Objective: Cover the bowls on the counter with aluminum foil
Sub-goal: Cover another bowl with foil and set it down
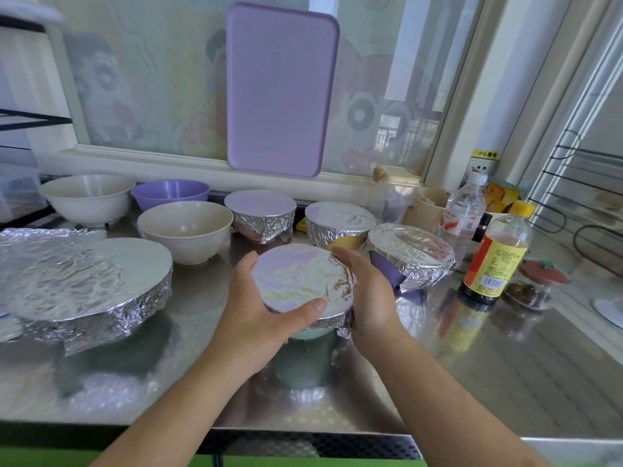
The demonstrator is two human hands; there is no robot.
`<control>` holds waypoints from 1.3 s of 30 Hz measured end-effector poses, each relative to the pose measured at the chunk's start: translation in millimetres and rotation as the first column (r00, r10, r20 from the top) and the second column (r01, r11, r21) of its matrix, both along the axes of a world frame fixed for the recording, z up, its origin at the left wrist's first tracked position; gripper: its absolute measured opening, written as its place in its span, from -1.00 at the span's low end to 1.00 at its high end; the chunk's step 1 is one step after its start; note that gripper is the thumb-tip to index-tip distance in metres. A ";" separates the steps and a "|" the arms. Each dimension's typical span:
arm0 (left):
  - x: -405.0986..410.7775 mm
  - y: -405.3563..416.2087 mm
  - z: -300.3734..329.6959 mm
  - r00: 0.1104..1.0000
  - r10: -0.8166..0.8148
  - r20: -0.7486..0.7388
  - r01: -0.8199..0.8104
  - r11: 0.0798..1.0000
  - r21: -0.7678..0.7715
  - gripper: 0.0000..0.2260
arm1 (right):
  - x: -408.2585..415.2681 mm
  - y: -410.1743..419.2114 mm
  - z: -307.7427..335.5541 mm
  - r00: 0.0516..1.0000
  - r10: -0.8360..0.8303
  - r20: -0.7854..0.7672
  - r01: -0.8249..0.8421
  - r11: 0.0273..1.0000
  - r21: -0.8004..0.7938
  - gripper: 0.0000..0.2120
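1. Head view, centre of the frame: both hands clasp a foil-covered bowl (300,284) on the steel counter (505,365). Only a pale green strip of the bowl shows under the foil skirt.
2. The left hand (256,315) wraps the bowl's left and near side, its thumb lying over the near edge of the foil top and its fingers curled along the far-left rim.
3. The right hand (367,291) cups the right side, fingers curved against the crimped foil at the rim.
4. Behind it, in the middle of the frame, stand three more foil-covered bowls: one at centre (260,212), one just right of it with a yellow base showing (339,224), and a purple one further right (409,256), tilted.
5. At the left edge sits a large foil-covered dish (84,278).
6. Upper left of the counter holds three uncovered bowls: a white one (88,198), a purple one (170,193) and a cream one (185,230).
7. At the right stand a water bottle (463,214) and a dark sauce bottle (494,261).
8. A lilac tray (279,89) leans against the window at top centre.
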State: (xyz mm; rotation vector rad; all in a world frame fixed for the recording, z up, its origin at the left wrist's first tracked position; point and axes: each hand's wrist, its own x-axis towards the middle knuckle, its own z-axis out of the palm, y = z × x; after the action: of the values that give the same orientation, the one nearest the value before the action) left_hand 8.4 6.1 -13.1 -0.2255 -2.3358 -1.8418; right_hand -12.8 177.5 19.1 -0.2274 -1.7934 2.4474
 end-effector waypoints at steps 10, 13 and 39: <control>-1.6 2.3 -2.2 0.998 0.046 -0.050 -0.048 0.998 -0.038 -0.16 | 1.3 -1.0 -10.6 1.000 -0.002 -0.008 -0.001 0.964 -0.267 -0.64; -0.2 1.4 1.0 0.998 0.040 -0.042 -0.042 0.997 -0.057 -0.23 | 1.3 4.5 -14.3 0.999 -0.044 0.015 0.046 0.972 -0.231 -0.68; -7.3 -7.1 -4.3 1.000 -0.021 -0.016 0.019 0.996 -0.087 0.18 | 8.3 7.0 -3.6 0.996 -0.031 0.087 0.058 0.946 -0.320 -0.62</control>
State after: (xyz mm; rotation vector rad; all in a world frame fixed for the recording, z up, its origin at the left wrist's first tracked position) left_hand 1.1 -1.0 -17.4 -0.2751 -2.4131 -1.7423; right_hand -4.5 184.4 15.5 -0.3930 -1.3842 2.7230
